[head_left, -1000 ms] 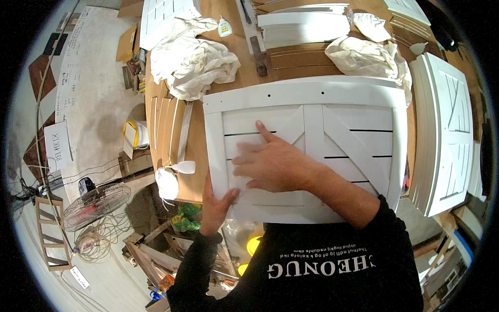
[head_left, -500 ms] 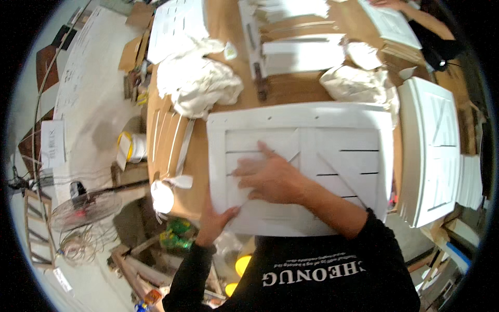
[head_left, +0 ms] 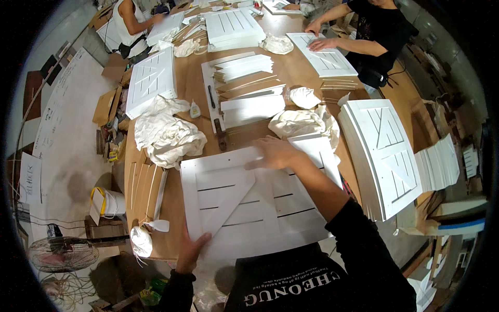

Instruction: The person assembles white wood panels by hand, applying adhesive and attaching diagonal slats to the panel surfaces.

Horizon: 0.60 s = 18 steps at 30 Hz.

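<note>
A white slatted panel (head_left: 239, 221) with dark slots and a diagonal brace lies in front of me, close to my body. My left hand (head_left: 191, 250) holds its near left edge, thumb on the face and fingers out of sight beneath. At the far edge, my right hand (head_left: 276, 152) grips the panel, thumb on the face and the other fingers reaching over the rim. Part of another white panel (head_left: 318, 147) shows behind and to the right of it. Crumpled white cloths (head_left: 169, 132) sit beyond the far left corner.
Stacked white panels (head_left: 382, 156) stand at right. Ahead on the brown table (head_left: 244, 143) lie white strips (head_left: 252, 110), a small white bottle (head_left: 195, 109) and thin sticks (head_left: 148, 190). Two co-workers handle panels farther off. A fan (head_left: 63, 254) and bucket (head_left: 112, 202) are at left.
My right hand has gone from the panel's middle to its far edge. The panel now sits turned, exposing another behind it. My left hand stays at the left edge. The view takes in more table.
</note>
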Each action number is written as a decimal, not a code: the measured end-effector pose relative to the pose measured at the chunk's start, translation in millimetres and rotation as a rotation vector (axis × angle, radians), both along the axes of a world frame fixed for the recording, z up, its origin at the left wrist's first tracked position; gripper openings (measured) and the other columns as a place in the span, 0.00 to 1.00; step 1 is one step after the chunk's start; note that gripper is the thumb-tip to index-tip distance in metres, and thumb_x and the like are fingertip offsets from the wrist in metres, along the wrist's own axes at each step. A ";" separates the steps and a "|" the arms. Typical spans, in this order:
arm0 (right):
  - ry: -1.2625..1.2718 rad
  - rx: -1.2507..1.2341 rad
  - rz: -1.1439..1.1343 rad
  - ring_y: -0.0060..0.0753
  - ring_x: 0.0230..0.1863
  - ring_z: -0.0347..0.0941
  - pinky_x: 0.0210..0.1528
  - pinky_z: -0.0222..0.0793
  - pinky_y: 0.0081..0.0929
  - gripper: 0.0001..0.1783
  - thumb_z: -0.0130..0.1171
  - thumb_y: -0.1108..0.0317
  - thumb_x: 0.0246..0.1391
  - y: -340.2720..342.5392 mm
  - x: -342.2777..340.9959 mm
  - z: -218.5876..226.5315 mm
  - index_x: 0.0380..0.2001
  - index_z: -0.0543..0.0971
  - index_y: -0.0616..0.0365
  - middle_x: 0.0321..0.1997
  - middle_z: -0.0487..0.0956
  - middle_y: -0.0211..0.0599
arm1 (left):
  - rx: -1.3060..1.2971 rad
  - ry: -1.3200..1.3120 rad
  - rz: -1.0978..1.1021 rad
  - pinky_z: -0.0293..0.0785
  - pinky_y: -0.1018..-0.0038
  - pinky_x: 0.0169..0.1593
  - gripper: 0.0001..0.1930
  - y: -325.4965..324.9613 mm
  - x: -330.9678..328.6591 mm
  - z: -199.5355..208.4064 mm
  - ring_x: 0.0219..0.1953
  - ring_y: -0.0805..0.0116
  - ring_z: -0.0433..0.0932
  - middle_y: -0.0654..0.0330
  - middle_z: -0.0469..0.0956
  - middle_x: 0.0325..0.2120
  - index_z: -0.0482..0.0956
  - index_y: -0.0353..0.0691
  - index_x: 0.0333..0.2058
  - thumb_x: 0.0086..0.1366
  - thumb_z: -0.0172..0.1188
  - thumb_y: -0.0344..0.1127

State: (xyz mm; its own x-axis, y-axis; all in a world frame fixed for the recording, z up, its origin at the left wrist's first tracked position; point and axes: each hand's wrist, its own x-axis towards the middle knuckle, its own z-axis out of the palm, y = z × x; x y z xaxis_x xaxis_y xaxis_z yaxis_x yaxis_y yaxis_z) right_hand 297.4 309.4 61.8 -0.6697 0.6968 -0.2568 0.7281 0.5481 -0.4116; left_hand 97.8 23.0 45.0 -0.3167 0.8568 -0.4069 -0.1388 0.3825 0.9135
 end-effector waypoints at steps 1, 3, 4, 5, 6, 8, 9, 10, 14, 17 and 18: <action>0.021 0.023 -0.001 0.49 0.61 0.61 0.61 0.50 0.55 0.45 0.60 0.33 0.37 -5.6 -2.4 -3.9 0.51 0.71 0.57 0.57 0.70 0.46 | -0.030 0.014 0.004 0.63 0.64 0.58 0.46 -2.4 -0.1 -0.7 0.56 0.61 0.64 0.53 0.62 0.56 0.48 0.38 0.63 0.49 0.67 0.37; -0.022 -0.016 0.004 0.50 0.59 0.64 0.59 0.54 0.53 0.45 0.63 0.34 0.34 -1.2 -5.1 -5.5 0.49 0.73 0.58 0.54 0.72 0.47 | -0.042 0.019 0.008 0.64 0.64 0.57 0.46 -5.1 -0.8 -3.1 0.56 0.60 0.64 0.53 0.62 0.55 0.49 0.38 0.63 0.49 0.66 0.36; -0.042 -0.034 0.002 0.51 0.58 0.65 0.58 0.55 0.52 0.45 0.64 0.34 0.33 0.8 -6.3 -3.6 0.48 0.74 0.59 0.53 0.73 0.48 | -0.022 0.010 0.006 0.65 0.64 0.57 0.45 -3.8 -1.4 -4.4 0.55 0.60 0.64 0.52 0.62 0.55 0.49 0.38 0.63 0.49 0.66 0.35; -0.027 -0.055 0.017 0.51 0.57 0.66 0.57 0.58 0.51 0.44 0.65 0.35 0.32 1.5 -6.6 -7.5 0.47 0.74 0.59 0.51 0.74 0.48 | -0.002 0.001 0.001 0.66 0.64 0.56 0.45 -2.1 -1.8 -6.0 0.55 0.59 0.65 0.52 0.62 0.55 0.49 0.38 0.63 0.49 0.66 0.35; -0.012 -0.077 0.029 0.51 0.55 0.67 0.56 0.60 0.49 0.44 0.66 0.36 0.31 3.3 -6.2 -16.2 0.46 0.75 0.59 0.50 0.75 0.48 | -0.022 0.018 0.019 0.66 0.65 0.56 0.46 -4.3 -2.1 -10.9 0.54 0.59 0.66 0.52 0.63 0.55 0.50 0.38 0.62 0.48 0.67 0.38; -0.024 -0.100 0.065 0.52 0.54 0.68 0.55 0.63 0.44 0.44 0.66 0.36 0.31 10.1 -7.2 -23.0 0.47 0.75 0.59 0.50 0.75 0.49 | -0.019 0.053 0.033 0.66 0.65 0.56 0.48 -9.5 -4.2 -25.7 0.53 0.59 0.68 0.53 0.65 0.54 0.53 0.37 0.61 0.46 0.71 0.44; -0.056 -0.090 0.075 0.52 0.54 0.68 0.54 0.64 0.41 0.45 0.64 0.36 0.32 9.9 -6.1 -20.5 0.48 0.74 0.59 0.51 0.74 0.50 | 0.039 0.119 0.045 0.68 0.66 0.54 0.46 -14.3 -5.1 -35.7 0.52 0.59 0.69 0.52 0.66 0.53 0.53 0.36 0.62 0.48 0.69 0.43; -0.072 -0.091 0.056 0.52 0.54 0.68 0.53 0.64 0.41 0.45 0.65 0.36 0.32 15.2 -0.7 -29.6 0.48 0.74 0.60 0.51 0.74 0.50 | 0.030 0.119 0.018 0.68 0.64 0.53 0.46 3.9 18.0 13.9 0.52 0.56 0.69 0.51 0.68 0.52 0.52 0.36 0.62 0.48 0.68 0.44; -0.054 -0.101 0.078 0.52 0.49 0.71 0.49 0.66 0.43 0.45 0.65 0.36 0.31 13.4 -15.7 -27.8 0.45 0.76 0.62 0.46 0.76 0.50 | 0.142 0.108 0.009 0.55 0.67 0.61 0.42 -15.7 -11.6 7.2 0.59 0.54 0.58 0.51 0.59 0.59 0.55 0.28 0.59 0.54 0.67 0.45; -0.060 -0.056 0.081 0.53 0.46 0.73 0.47 0.67 0.43 0.44 0.65 0.35 0.31 12.6 -11.3 -14.2 0.43 0.77 0.62 0.43 0.78 0.50 | -0.273 0.466 -0.170 0.55 0.68 0.61 0.46 2.3 -9.7 27.3 0.59 0.55 0.59 0.50 0.61 0.58 0.55 0.30 0.60 0.49 0.70 0.47; -0.068 -0.072 0.080 0.53 0.46 0.73 0.46 0.68 0.42 0.43 0.65 0.35 0.30 12.5 -9.7 -10.2 0.42 0.78 0.63 0.42 0.79 0.50 | -0.395 0.355 -0.180 0.55 0.67 0.61 0.49 6.3 -13.7 20.4 0.58 0.55 0.61 0.50 0.63 0.57 0.56 0.31 0.60 0.46 0.72 0.48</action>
